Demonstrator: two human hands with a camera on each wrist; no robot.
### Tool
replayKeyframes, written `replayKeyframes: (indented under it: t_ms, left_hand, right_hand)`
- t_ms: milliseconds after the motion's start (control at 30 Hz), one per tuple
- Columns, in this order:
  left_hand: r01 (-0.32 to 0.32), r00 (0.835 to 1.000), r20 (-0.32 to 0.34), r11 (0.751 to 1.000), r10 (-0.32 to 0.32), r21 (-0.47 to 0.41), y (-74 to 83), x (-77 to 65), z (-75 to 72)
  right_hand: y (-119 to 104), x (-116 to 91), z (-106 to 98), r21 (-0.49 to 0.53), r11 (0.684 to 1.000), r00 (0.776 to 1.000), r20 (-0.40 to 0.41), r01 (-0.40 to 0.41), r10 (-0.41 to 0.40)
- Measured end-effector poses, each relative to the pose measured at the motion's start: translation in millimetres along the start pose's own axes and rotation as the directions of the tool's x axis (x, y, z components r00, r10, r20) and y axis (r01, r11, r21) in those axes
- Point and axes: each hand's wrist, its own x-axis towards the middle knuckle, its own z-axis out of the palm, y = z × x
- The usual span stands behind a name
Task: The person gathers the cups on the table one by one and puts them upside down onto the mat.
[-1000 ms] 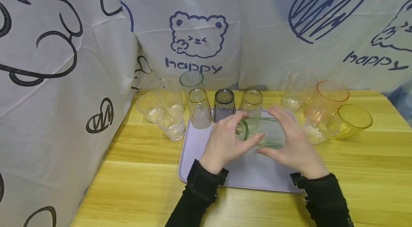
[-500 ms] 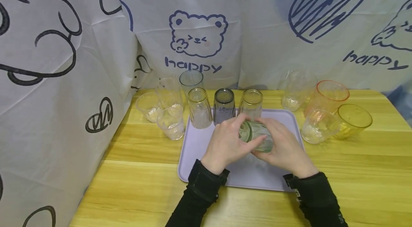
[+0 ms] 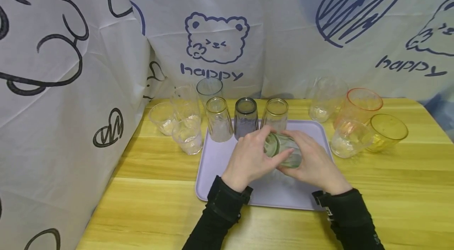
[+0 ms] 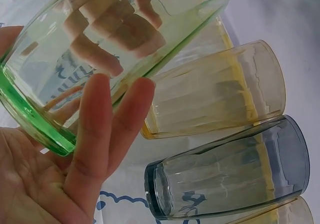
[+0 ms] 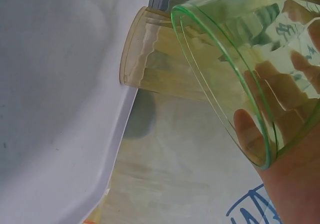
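Progress: three inverted glasses stand in a row along the far edge of the pale purple tray [image 3: 211, 171]: from left, a pale amber glass [image 3: 218, 122], a smoky grey glass [image 3: 246, 120] and a second amber glass [image 3: 276, 118]. Judgement: this row is the part done.

Pending: the green glass [image 3: 286, 143] is not yet set down. It is held tilted over the tray, just near of the row's right end, thick base to the left, mouth angled down to the right.

Fingers: left hand [image 3: 248, 159] grips the base end, thumb along the near side; the left wrist view shows two fingers slightly spread against the wall. Right hand [image 3: 313, 163] curls round the mouth end, thumb on the near side; finger spacing distorted by the glass, cannot tell.

Off the tray, upright: to the left, three clear glasses [image 3: 188, 137] and a blue-rimmed glass [image 3: 209, 90]; to the right, two clear glasses [image 3: 349, 143], an orange glass [image 3: 360, 102] and a yellow glass [image 3: 386, 135]. Neither hand touches these.

Surface: yellow wood-grain table [image 3: 142, 202]. Room: white cloth [image 3: 283, 5] hangs at the far and left sides, printed with a bear, a heart and "happy".
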Motion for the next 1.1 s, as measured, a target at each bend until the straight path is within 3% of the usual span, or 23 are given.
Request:
replayKeyframes:
  t_ms: [533,767,900,1100]
  left_hand:
    - [-0.010,1.000,0.013,0.996,0.012,-0.089,-0.3,1.2,0.0]
    - [0.008,0.999,-0.040,0.995,-0.012,-0.100,-2.0,2.3,-2.6]
    - [0.032,0.997,-0.072,0.998,-0.036,-0.059,-2.8,2.2,-3.5]
    - [0.022,0.990,-0.143,1.000,-0.019,0.022,-4.1,5.2,-3.9]
  right_hand:
    - [5,-3,-8,0.124,0.987,0.995,0.035,-0.101,0.097]
    - [16,-6,-9,0.259,0.946,0.980,-0.005,-0.193,0.201]
    - [20,-6,-11,0.331,0.918,0.963,-0.075,-0.220,0.258]
    - [26,-4,-10,0.424,0.875,0.931,-0.163,-0.232,0.326]
